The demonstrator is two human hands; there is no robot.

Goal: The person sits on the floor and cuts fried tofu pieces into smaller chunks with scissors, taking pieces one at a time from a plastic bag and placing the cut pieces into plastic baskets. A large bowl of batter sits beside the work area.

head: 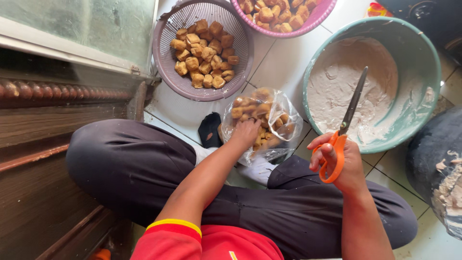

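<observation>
Bare white floor (284, 62) is lying open beyond the clear bag (262, 123), between the mauve basket (166, 58) and the green bowl (423, 58) (both crowding close); a wooden cabinet (48, 144) is walling off the bag's left.

Orange-handled scissors (342, 132) with dark blades; golden-brown tofu puffs (204, 54) in a mauve perforated basket (166, 58). Far right, a teal basin (423, 72) holds off-white paste (346, 86). Near, black trousers (144, 168) and a red sleeve (168, 243) edged yellow.

White tiled floor (284, 62) carrying baskets, a bowl and a bag.

On it sit a mauve basket (166, 62) of fried tofu cubes, a pink basket (315, 21) beside it, a teal bowl (426, 62) of pale paste, and a clear bag (288, 113) of tofu.
</observation>
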